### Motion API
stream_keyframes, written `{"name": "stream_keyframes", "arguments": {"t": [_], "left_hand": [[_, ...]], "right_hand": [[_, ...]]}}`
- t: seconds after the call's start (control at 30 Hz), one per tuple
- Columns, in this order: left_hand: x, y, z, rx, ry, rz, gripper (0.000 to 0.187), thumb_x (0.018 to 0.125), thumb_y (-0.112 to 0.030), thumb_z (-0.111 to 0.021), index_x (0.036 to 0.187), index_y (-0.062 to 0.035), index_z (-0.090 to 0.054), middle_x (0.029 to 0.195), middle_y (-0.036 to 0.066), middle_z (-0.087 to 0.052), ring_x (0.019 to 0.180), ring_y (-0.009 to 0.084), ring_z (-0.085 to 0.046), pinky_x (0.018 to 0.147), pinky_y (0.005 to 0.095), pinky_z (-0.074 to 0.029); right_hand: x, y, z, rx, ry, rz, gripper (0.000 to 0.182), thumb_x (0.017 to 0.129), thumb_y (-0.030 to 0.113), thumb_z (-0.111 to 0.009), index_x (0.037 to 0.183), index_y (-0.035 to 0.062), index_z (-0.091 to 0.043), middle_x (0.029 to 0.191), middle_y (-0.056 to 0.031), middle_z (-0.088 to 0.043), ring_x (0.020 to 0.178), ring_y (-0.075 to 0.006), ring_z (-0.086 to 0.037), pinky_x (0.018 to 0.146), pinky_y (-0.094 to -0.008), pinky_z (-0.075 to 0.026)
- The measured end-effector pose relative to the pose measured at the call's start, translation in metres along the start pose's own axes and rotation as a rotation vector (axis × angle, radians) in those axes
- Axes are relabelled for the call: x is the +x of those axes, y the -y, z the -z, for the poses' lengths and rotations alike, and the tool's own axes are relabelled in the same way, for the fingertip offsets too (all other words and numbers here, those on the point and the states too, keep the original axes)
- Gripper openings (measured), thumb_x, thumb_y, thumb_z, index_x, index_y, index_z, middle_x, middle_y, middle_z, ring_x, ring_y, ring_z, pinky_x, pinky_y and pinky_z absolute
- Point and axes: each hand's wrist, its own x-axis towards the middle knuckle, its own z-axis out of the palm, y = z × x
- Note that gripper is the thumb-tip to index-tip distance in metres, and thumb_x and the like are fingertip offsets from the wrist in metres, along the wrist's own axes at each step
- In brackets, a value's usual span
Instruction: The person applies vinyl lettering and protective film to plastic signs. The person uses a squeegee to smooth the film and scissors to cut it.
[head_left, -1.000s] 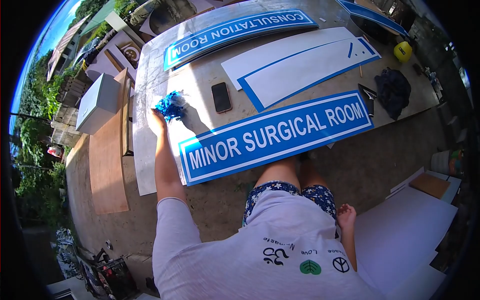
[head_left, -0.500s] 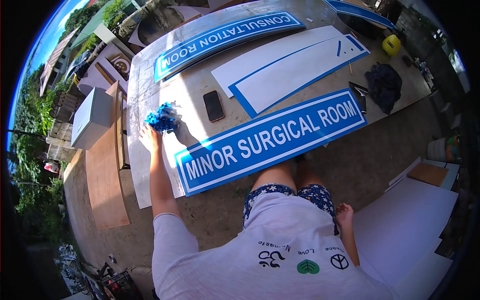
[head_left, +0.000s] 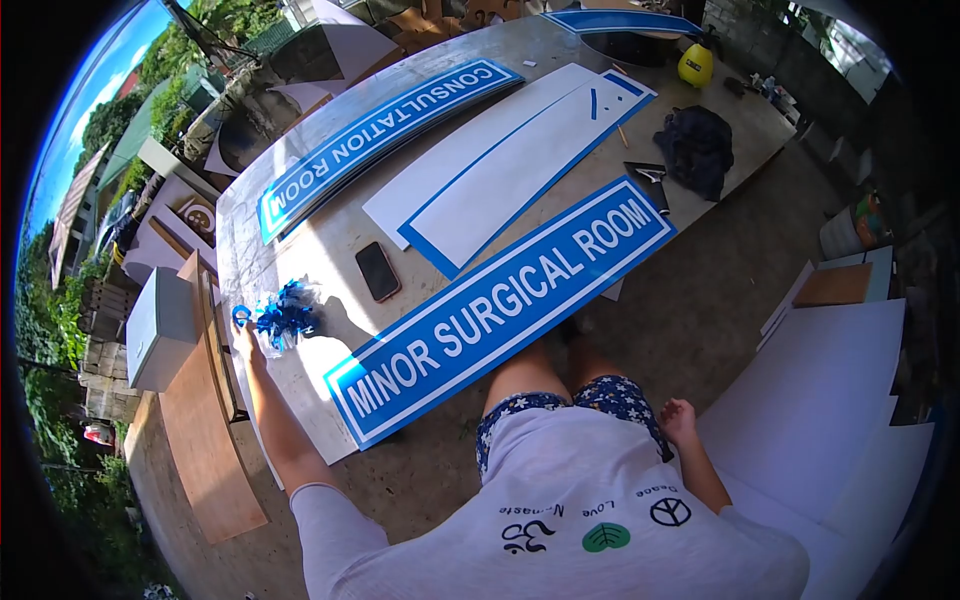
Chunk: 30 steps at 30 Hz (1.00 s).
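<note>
My left hand (head_left: 244, 338) is at the left edge of the table, its fingers closed on a small curled blue vinyl scrap (head_left: 240, 315). Just right of it lies a crumpled pile of shiny blue scraps (head_left: 287, 314). My right hand (head_left: 679, 421) hangs beside my hip, fingers loosely curled and apart, with nothing visible in it. The blue sign reading MINOR SURGICAL ROOM (head_left: 500, 310) lies along the near side of the table. A dark-screened phone (head_left: 378, 272) rests between the scraps and the white panels.
A stack topped by a CONSULTATION ROOM sign (head_left: 385, 140) lies at the far side. White panels with blue edging (head_left: 500, 170) sit mid-table. Toward the right are a dark cloth (head_left: 694, 150) and a yellow container (head_left: 696, 65). White sheets (head_left: 810, 420) lean on my right.
My left hand has closed on a small blue scrap at the table's left edge. The view has turned, so the table things appear further left and lower. My right hand still hangs by my hip.
</note>
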Motion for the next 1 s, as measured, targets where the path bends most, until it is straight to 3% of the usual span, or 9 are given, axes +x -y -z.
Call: {"name": "stream_keyframes", "arguments": {"t": [0.1, 0.17, 0.37, 0.53, 0.67, 0.77, 0.83, 0.9, 1.0], "left_hand": [[0.014, 0.003, 0.012, -0.136, -0.057, 0.102, 0.091, 0.079, -0.047, -0.068, 0.152, -0.0240, -0.017, 0.143, 0.020, -0.036, 0.119, 0.0414, -0.050, 0.097, 0.0556, -0.042], [0.020, 0.000, 0.019, -0.229, -0.090, 0.168, 0.093, 0.079, -0.050, -0.068, 0.152, -0.0256, -0.015, 0.146, 0.018, -0.033, 0.121, 0.0406, -0.049, 0.098, 0.0556, -0.041], [-0.020, -0.065, 0.098, 0.139, -0.276, 0.038, 0.089, 0.086, -0.052, -0.063, 0.153, -0.0247, -0.010, 0.148, 0.020, -0.030, 0.121, 0.0417, -0.049, 0.097, 0.0588, -0.041], [-0.085, -0.073, 0.106, -0.040, -0.388, -0.034, 0.078, 0.090, -0.048, -0.059, 0.149, -0.0148, -0.021, 0.139, 0.020, -0.039, 0.122, 0.0392, -0.048, 0.096, 0.0591, -0.040], [-0.176, 0.004, 0.067, -0.106, -0.236, 0.545, 0.082, 0.082, -0.058, -0.064, 0.142, -0.0119, -0.033, 0.134, 0.026, -0.040, 0.118, 0.0393, -0.047, 0.097, 0.0580, -0.039], [-0.296, -0.018, 0.100, -0.578, -0.141, 1.230, 0.081, 0.081, -0.039, -0.060, 0.146, -0.0074, -0.023, 0.149, 0.025, -0.020, 0.136, 0.0396, -0.031, 0.104, 0.0571, -0.038], [-0.343, 0.024, 0.058, -1.081, -0.255, 1.293, 0.085, 0.081, -0.040, -0.058, 0.147, -0.0067, -0.017, 0.149, 0.020, -0.029, 0.123, 0.0402, -0.049, 0.104, 0.0589, -0.038], [-0.394, -0.009, 0.091, -0.620, 0.309, 1.291, 0.069, 0.089, -0.045, -0.049, 0.143, -0.0066, -0.029, 0.143, 0.014, -0.037, 0.132, 0.0404, -0.037, 0.103, 0.0597, -0.031], [-0.419, -0.035, 0.085, -0.565, 0.363, 1.309, 0.069, 0.089, -0.046, -0.048, 0.144, -0.0075, -0.030, 0.143, 0.013, -0.037, 0.131, 0.0391, -0.037, 0.104, 0.0592, -0.030]], "right_hand": [[-0.003, 0.003, -0.004, -0.002, 0.017, -0.014, 0.013, 0.076, 0.023, -0.064, 0.084, 0.0144, -0.059, 0.084, 0.0012, -0.060, 0.080, -0.0177, -0.057, 0.087, -0.0416, -0.042], [-0.009, 0.008, -0.009, 0.044, -0.055, -0.028, 0.012, 0.077, 0.022, -0.062, 0.070, 0.0122, -0.060, 0.069, -0.0007, -0.061, 0.065, -0.0181, -0.057, 0.068, -0.0354, -0.047], [-0.009, 0.007, -0.005, 0.021, -0.042, 0.005, 0.009, 0.077, 0.023, -0.063, 0.073, 0.0146, -0.060, 0.072, 0.0018, -0.062, 0.069, -0.0164, -0.059, 0.073, -0.0370, -0.046], [0.012, 0.015, -0.037, 0.002, 0.015, 0.061, 0.010, 0.079, 0.024, -0.065, 0.081, 0.0149, -0.061, 0.079, 0.0025, -0.062, 0.075, -0.0152, -0.060, 0.076, -0.0354, -0.048], [0.044, 0.042, -0.101, -0.005, 0.155, 0.118, 0.014, 0.082, 0.026, -0.064, 0.089, 0.0135, -0.063, 0.084, 0.0012, -0.061, 0.079, -0.0156, -0.060, 0.081, -0.0359, -0.050], [0.068, 0.076, -0.157, -0.141, 0.218, 0.200, 0.017, 0.085, 0.026, -0.066, 0.094, 0.0127, -0.061, 0.088, -0.0005, -0.061, 0.080, -0.0157, -0.060, 0.080, -0.0341, -0.050], [0.084, 0.108, -0.206, -0.462, 0.037, 0.474, 0.028, 0.086, 0.030, -0.068, 0.103, 0.0096, -0.057, 0.096, -0.0051, -0.060, 0.088, -0.0181, -0.059, 0.079, -0.0336, -0.050], [0.108, 0.146, -0.250, -1.019, -0.269, 1.329, 0.039, 0.085, 0.030, -0.070, 0.110, 0.0054, -0.052, 0.104, -0.0126, -0.058, 0.095, -0.0259, -0.057, 0.079, -0.0383, -0.050], [0.105, 0.203, -0.319, -1.150, -0.362, 1.597, 0.050, 0.081, 0.028, -0.074, 0.116, 0.0029, -0.048, 0.108, -0.0188, -0.055, 0.101, -0.0342, -0.055, 0.082, -0.0437, -0.049]]}}
